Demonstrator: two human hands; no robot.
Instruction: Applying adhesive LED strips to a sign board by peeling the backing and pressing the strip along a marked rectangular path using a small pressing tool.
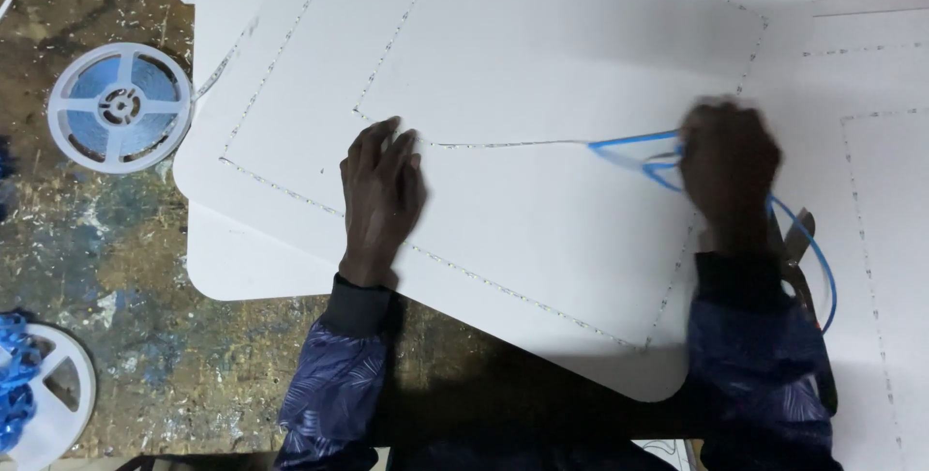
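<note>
On the white board [542,239] nearest the body, the left hand [379,195] lies flat with fingers spread, pinning the thin strip [503,145]. The right hand [728,169], blurred, seems closed on blue backing film [629,147]; steady, low peeling keeps the strip straight. Farther left, a reel [121,106] rests on the counter [87,229].

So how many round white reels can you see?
2. One reel, wound with blue, lies on the stained floor at the upper left. The second reel sits at the lower left, cut off by the edge. More may lie out of view.
</note>
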